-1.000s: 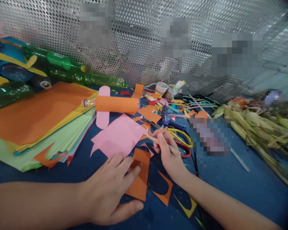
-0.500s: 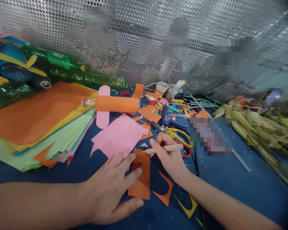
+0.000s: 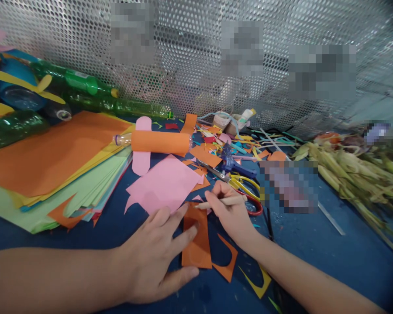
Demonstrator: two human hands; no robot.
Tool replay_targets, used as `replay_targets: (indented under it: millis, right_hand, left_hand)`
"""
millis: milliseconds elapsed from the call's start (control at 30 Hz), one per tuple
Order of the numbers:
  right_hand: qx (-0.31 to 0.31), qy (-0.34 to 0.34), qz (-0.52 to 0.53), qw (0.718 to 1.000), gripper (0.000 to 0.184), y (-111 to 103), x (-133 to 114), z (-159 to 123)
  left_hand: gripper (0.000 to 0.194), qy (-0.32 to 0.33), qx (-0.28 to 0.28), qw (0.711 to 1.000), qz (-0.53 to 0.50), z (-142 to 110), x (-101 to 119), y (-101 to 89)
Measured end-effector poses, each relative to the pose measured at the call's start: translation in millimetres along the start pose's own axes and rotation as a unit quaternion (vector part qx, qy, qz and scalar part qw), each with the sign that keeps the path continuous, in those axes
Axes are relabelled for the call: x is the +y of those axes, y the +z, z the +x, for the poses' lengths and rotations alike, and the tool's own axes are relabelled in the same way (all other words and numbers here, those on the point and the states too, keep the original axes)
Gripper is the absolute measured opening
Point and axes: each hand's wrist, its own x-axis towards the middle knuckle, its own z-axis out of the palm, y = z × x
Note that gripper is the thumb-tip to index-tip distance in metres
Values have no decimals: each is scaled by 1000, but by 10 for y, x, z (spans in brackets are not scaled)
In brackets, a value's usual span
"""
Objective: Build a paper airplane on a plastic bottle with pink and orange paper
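Observation:
My left hand lies flat with fingers spread, pressing down on a small orange paper piece on the blue table. My right hand pinches a pale pencil, whose tip points left at the top edge of that orange piece. A pink sheet lies just beyond my left fingers. An orange cut-off scrap lies right of the piece, under my right wrist.
A stack of coloured paper fills the left. A bottle wrapped in orange paper with pink wings lies behind the pink sheet. Scissors, paper scraps, green bottles and dried husks sit before a perforated metal wall.
The orange piece has turned and slid slightly right under my left hand. My right hand swung the pencil from pointing up-left to lying level, tip at the piece's top edge.

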Motion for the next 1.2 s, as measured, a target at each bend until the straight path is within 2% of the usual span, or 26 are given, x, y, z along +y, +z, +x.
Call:
replay_targets:
  millis: [500, 767, 933, 1200]
  right_hand:
    - [-26, -30, -5, 999, 31, 30, 2, 3]
    - [-30, -31, -11, 999, 31, 24, 21, -2]
    - [-47, -8, -5, 999, 30, 37, -4, 0]
    - [-21, -28, -44, 998, 30, 46, -6, 6]
  left_hand:
    - [53, -9, 12, 1000, 10, 13, 2, 25]
    - [50, -15, 16, 1000, 2, 16, 4, 18]
    - [50, -13, 19, 1000, 6, 24, 5, 13]
    - [50, -17, 5, 1000, 8, 20, 4, 9]
